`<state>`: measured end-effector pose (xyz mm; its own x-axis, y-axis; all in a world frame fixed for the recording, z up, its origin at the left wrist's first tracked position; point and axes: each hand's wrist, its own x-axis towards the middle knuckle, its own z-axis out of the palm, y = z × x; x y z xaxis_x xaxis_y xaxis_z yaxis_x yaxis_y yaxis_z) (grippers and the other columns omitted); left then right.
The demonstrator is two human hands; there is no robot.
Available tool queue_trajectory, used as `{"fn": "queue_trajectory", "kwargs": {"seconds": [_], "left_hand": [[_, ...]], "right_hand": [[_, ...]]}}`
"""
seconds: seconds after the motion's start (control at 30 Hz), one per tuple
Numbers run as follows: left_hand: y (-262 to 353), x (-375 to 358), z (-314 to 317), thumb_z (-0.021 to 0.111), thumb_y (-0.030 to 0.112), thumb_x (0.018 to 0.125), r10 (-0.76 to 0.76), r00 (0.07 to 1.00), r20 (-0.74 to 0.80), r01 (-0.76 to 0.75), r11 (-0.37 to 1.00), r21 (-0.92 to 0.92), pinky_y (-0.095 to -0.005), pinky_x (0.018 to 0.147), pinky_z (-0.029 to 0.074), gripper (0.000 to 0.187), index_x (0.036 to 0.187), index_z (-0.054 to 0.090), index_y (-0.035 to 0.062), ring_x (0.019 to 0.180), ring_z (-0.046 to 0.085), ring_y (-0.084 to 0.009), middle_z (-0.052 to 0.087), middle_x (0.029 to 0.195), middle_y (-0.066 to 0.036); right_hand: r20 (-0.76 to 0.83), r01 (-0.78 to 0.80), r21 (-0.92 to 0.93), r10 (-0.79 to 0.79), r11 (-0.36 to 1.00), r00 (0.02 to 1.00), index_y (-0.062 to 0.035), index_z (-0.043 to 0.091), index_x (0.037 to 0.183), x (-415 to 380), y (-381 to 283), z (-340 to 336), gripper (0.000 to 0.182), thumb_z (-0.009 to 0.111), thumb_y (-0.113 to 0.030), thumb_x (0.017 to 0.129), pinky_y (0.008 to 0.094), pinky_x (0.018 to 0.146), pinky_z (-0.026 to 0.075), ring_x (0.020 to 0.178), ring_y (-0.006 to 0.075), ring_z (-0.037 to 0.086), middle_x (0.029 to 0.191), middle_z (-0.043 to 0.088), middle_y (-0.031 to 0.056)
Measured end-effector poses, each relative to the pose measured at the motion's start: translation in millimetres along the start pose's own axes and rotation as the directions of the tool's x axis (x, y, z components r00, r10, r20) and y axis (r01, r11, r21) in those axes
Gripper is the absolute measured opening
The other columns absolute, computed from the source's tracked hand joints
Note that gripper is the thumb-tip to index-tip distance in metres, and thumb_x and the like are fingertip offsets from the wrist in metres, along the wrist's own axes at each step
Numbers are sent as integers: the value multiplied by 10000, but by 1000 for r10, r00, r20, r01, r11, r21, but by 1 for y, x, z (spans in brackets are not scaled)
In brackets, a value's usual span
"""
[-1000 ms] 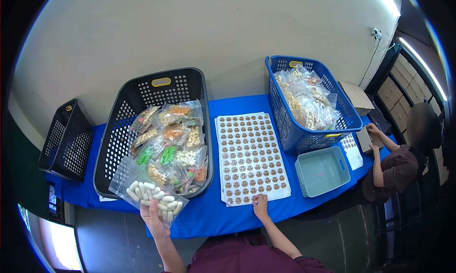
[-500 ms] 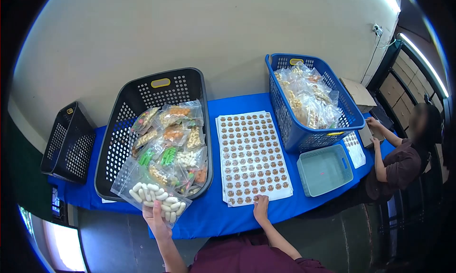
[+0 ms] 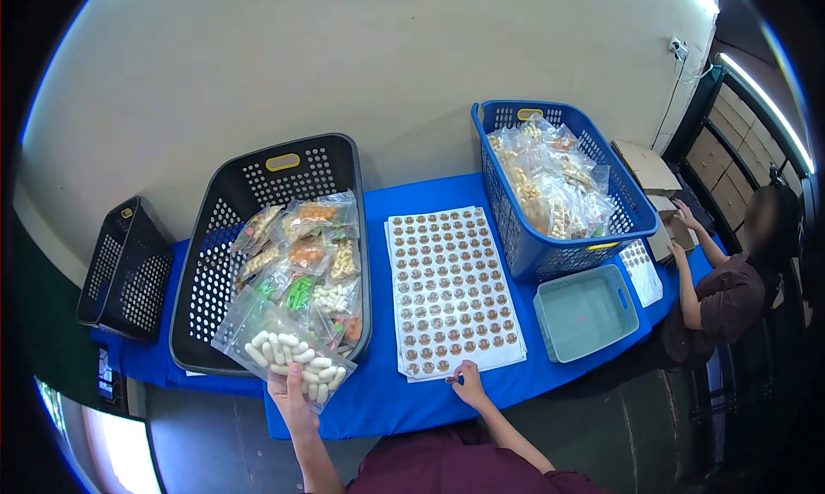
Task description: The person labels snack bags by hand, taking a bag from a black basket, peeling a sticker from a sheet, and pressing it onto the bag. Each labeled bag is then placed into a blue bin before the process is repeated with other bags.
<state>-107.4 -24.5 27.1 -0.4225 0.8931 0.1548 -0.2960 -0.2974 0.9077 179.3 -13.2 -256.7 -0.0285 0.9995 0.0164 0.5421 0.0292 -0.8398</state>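
Head view: left hand (image 3: pixel 290 393) gripping clear plastic bag of white capsule-shaped snacks (image 3: pixel 288 356), long axis slanting down-right; right hand (image 3: pixel 468 382) fingers pinched at white sticker sheet (image 3: pixel 451 289) near edge, well right of bag.

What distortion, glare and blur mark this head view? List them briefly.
Head view: fisheye bends the blue table edge, with dark vignette corners; ceiling strip lights blow out top right; glare sheens the clear bag in the left hand; the sticker sheet is sharp; the co-worker's face is blurred.
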Motion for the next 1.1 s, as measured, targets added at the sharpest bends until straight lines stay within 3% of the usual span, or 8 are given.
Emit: {"fn": "queue_trajectory", "kwargs": {"seconds": [0.07,0.13,0.23,0.4,0.67,0.77,0.9,1.1], "left_hand": [[-7,-1,9,447,146,881,-5,1000,12,5,1000,-18,-280,711,514,310,1159,410,16,835,578,-160,546,998,-95],[-14,-3,19,449,131,876,-12,1000,24,13,999,-32,-287,710,517,305,1156,409,15,823,584,-165,549,994,-101],[-21,-6,39,443,99,870,-34,998,52,35,999,-13,-311,716,521,296,1147,408,2,824,592,-195,548,999,-118],[-27,-9,93,463,38,844,-113,979,171,128,989,-79,-342,735,518,292,1126,419,-24,844,595,-232,542,1021,-144],[-76,-11,172,537,6,819,-334,878,343,334,941,61,-263,806,450,313,1117,453,-37,947,543,-154,557,1039,-98],[-102,-18,193,536,31,830,-434,807,402,444,893,72,-249,800,451,318,1126,452,-49,919,552,-135,564,1037,-99],[-123,-31,218,517,91,858,-439,785,436,450,889,85,-235,786,448,299,1115,465,-53,903,554,-121,571,1023,-96],[-131,-47,237,471,171,893,-435,762,480,435,893,119,-223,774,441,308,1101,483,-57,904,543,-102,574,1022,-91]], "right_hand": [[178,-284,407,229,868,957,-68,491,823,5,-2,-16,142,593,-70,725,344,775,384,891,225,478,940,492,98],[461,-585,764,403,272,790,-93,503,839,12,-32,-49,89,573,-91,783,293,710,409,845,137,504,908,516,30],[393,-526,798,407,294,824,-110,523,871,27,-52,-87,50,534,-93,825,267,714,409,741,98,515,842,535,-12],[351,-380,908,174,178,920,-81,530,907,47,-85,-150,105,532,-36,812,235,675,394,699,90,480,820,525,-3],[217,-226,952,66,206,974,-35,519,941,58,-143,-222,146,550,-20,799,233,693,411,746,92,493,866,545,36],[127,-130,887,37,443,991,-34,526,896,58,-162,-248,108,546,-7,793,232,710,410,741,93,500,835,540,36],[13,44,861,-107,507,994,-18,544,880,60,-170,-264,107,570,8,780,215,677,419,770,86,516,818,550,25],[52,-14,744,-36,668,998,-6,552,895,60,-163,-271,132,596,-11,770,191,636,394,718,55,503,782,556,8]]}}
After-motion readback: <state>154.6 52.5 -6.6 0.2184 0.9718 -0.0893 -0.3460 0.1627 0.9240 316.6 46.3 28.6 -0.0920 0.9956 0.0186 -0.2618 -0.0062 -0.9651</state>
